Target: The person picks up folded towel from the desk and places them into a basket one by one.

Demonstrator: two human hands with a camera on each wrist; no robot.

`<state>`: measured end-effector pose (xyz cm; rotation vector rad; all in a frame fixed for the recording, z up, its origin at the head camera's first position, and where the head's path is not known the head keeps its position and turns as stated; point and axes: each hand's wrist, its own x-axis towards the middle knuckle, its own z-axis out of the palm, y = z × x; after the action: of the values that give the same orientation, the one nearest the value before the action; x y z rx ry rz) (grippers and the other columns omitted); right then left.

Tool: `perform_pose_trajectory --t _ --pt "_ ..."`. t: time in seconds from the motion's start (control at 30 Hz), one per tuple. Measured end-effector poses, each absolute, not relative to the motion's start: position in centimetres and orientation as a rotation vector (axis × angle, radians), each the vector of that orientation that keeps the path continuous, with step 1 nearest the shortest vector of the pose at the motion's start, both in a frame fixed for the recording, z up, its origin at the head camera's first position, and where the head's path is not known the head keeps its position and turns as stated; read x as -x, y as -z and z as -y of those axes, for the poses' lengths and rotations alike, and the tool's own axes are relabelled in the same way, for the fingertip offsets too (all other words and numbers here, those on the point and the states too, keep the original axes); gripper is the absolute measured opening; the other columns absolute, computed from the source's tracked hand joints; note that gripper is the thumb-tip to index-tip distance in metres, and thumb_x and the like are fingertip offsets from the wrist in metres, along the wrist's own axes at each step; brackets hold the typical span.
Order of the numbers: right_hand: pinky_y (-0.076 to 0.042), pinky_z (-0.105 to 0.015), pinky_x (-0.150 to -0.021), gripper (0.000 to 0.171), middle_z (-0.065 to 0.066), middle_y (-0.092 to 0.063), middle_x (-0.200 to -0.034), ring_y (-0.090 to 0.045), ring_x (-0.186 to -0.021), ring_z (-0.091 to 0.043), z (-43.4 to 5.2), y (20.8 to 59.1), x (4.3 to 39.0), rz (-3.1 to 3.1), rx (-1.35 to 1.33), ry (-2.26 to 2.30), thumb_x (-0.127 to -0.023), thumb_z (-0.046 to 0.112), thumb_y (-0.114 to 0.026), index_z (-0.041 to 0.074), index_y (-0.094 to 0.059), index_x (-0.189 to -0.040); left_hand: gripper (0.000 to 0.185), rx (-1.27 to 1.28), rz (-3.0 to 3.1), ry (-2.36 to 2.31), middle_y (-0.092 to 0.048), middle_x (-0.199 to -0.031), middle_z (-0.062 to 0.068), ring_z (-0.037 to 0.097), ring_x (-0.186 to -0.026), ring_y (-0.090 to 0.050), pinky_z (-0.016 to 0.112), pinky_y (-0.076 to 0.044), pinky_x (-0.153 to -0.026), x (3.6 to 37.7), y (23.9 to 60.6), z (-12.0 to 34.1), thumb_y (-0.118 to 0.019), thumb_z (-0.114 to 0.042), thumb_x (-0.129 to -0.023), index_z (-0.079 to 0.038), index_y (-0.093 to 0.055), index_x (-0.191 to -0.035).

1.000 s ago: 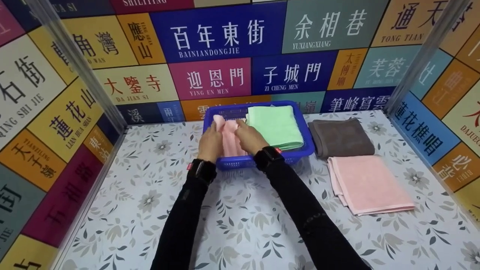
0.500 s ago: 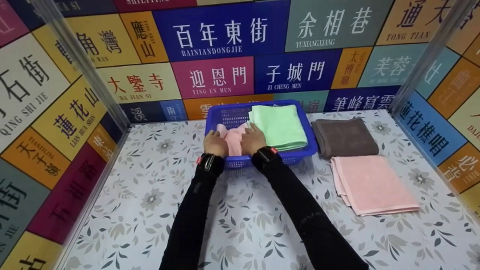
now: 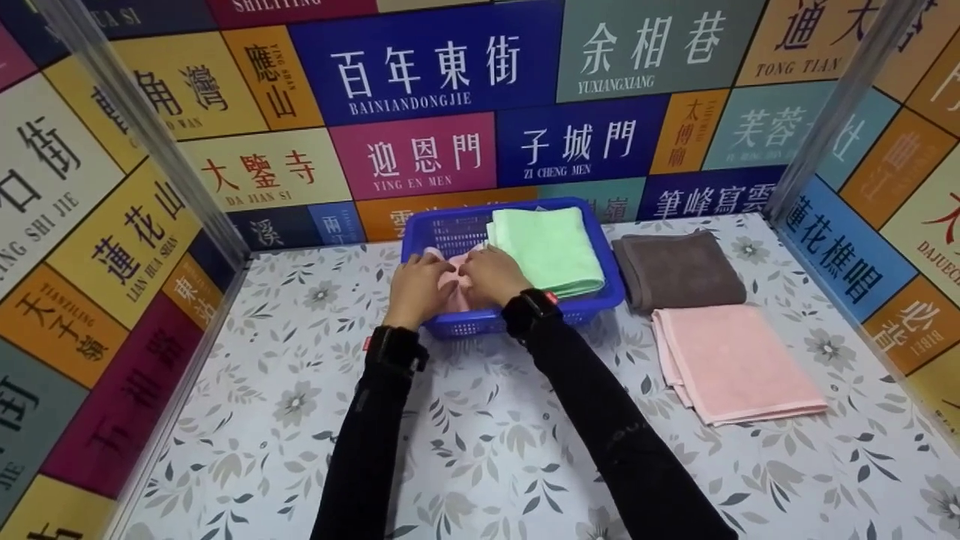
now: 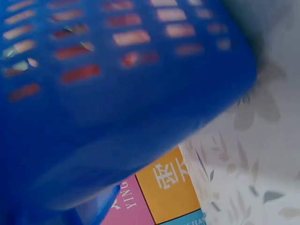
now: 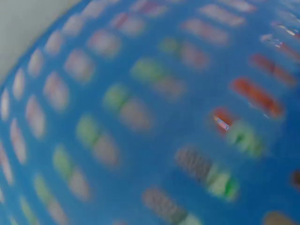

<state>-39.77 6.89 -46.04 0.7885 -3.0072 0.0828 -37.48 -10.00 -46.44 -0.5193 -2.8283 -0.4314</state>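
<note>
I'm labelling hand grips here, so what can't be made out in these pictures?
- Head view: left hand and right hand cover the pink towel; finger grip hidden.
- Left wrist view: only the blurred blue basket wall; no hand.
- Right wrist view: blurred basket mesh fills the frame.

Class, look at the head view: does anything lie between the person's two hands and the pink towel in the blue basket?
Nothing visible does. The left hand and right hand already rest on the pink towel inside the blue basket, beside the green towel.

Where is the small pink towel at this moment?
In the head view, the small pink towel lies in the left half of the blue basket, under both hands, beside the green towel.
</note>
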Motion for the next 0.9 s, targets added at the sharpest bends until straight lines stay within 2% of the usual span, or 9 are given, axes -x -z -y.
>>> perform_pose_trajectory --t 0.13,0.33,0.5,0.67,0.8,0.9 --pt "-0.05 -0.046 -0.107 0.033 -0.014 -0.07 -0.125 -0.065 -0.117 -0.035 -8.4 45.4 39.2 2.898 -0.782 -0.308 -0.097 0.021 -0.068 0.009 -0.074 -0.127 0.031 0.452 2.689 0.704 -0.061 -0.143 0.015 0.04 -0.134 -0.054 0.059 -0.044 -0.11 35.9 46.7 10.9 -0.071 -0.031 -0.098 -0.011 -0.076 -0.122" --pt "-0.053 -0.048 -0.099 0.033 -0.012 -0.069 -0.12 -0.066 -0.111 -0.033 -12.2 45.6 36.0 2.775 -0.759 -0.413 -0.1 0.026 -0.067 0.01 -0.073 -0.128 0.048 0.357 2.709 0.888 -0.045 -0.158 0.02 0.043 -0.149 -0.038 0.062 -0.037 -0.117 33.8 47.5 11.8 -0.071 -0.042 -0.096 -0.011 -0.071 -0.132" --pt "-0.054 -0.046 -0.098 0.031 -0.012 -0.069 -0.124 -0.066 -0.113 -0.031 -14.3 46.8 33.3 2.711 -0.736 -0.53 -0.105 0.025 -0.061 0.01 -0.072 -0.13 0.051 0.377 2.712 0.862 -0.045 -0.156 0.027 0.05 -0.152 -0.028 0.066 -0.03 -0.121 33.1 48.3 12.1 -0.064 -0.04 -0.099 -0.006 -0.066 -0.136" --pt "-0.054 -0.045 -0.097 0.03 -0.011 -0.07 -0.121 -0.066 -0.111 -0.031 -14.7 47.9 32.3 2.637 -0.692 -0.561 -0.108 0.024 -0.055 0.011 -0.073 -0.129 0.048 0.372 2.685 0.833 -0.051 -0.15 0.029 0.052 -0.152 -0.027 0.063 -0.027 -0.123 33.1 49.0 12.0 -0.059 -0.032 -0.099 0.0 -0.067 -0.133" --pt "-0.054 -0.045 -0.096 0.03 -0.011 -0.07 -0.118 -0.066 -0.108 -0.03 -14.9 48.4 32.3 2.548 -0.666 -0.554 -0.107 0.021 -0.057 0.011 -0.071 -0.131 0.049 0.382 2.672 0.805 -0.052 -0.15 0.029 0.05 -0.152 -0.028 0.062 -0.028 -0.123 33.3 49.1 11.7 -0.057 -0.032 -0.099 0.003 -0.066 -0.132" --pt "-0.052 -0.046 -0.1 0.034 -0.012 -0.067 -0.122 -0.063 -0.113 -0.031 -15.8 48.4 32.1 2.495 -0.676 -0.614 -0.105 0.021 -0.06 0.012 -0.067 -0.138 0.051 0.376 2.686 0.795 -0.051 -0.152 0.029 0.049 -0.153 -0.027 0.061 -0.029 -0.123 33.4 49.1 11.5 -0.056 -0.032 -0.1 0.004 -0.064 -0.134"
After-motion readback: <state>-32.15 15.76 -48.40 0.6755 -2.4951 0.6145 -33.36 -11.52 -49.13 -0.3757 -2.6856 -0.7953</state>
